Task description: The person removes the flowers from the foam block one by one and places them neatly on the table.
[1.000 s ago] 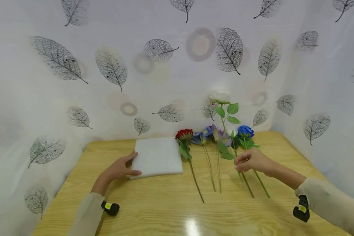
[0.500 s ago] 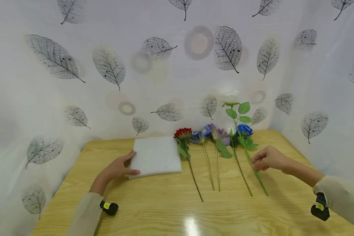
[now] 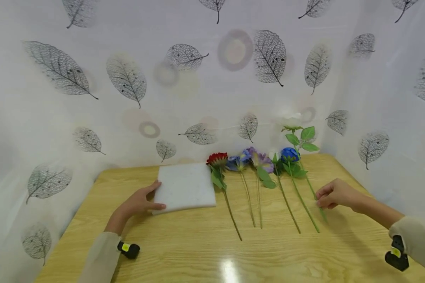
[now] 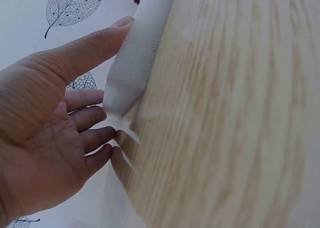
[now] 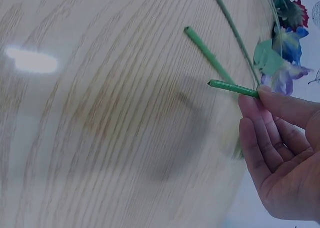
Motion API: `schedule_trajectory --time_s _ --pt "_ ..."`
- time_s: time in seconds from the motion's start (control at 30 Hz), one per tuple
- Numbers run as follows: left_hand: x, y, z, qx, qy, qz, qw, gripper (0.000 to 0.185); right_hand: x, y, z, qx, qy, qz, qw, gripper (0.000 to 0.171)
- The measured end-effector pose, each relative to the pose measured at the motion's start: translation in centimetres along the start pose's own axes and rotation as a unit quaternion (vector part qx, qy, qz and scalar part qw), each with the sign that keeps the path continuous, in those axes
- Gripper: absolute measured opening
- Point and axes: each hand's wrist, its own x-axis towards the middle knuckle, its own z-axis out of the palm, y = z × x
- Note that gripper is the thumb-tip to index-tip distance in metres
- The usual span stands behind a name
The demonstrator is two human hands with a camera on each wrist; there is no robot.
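Observation:
In the head view, my right hand (image 3: 340,195) pinches the green stem of a white rose (image 3: 292,125) between thumb and fingertips. The bloom and leaves stand above the table's back edge, at the right end of the flower row. From the right wrist view, the cut end of the stem (image 5: 231,87) sticks out past the thumb. My left hand (image 3: 136,206) touches the left side of a white foam block (image 3: 185,185) that lies flat. Its thumb (image 4: 97,47) lies along the block's near edge, and its other fingers are loosely spread at the left edge.
Left to right on the wooden table (image 3: 184,251) lie a red flower (image 3: 217,160), a light blue one (image 3: 238,162), a purple one (image 3: 263,162), another white rose (image 3: 275,158) and a blue rose (image 3: 290,155). Leaf-patterned white sheeting (image 3: 198,94) surrounds the table.
My right hand has carried the white rose rightward, past the blue rose, and its stem now lies lower and clear of the others. The left hand stays at the foam block.

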Motion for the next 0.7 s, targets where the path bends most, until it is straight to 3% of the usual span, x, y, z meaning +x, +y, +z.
schedule_trajectory --time_s 0.37,0.7 --pt "-0.1 -0.1 0.0 -0.003 0.001 0.003 1.0 0.108 -1.1 2.3 -1.8 -0.024 0.03 0.026 0.999 0.031" --pt "-0.1 0.0 0.0 0.0 0.002 0.003 1.0 0.107 -1.4 3.8 -2.7 -0.012 0.022 0.045 0.999 0.036"
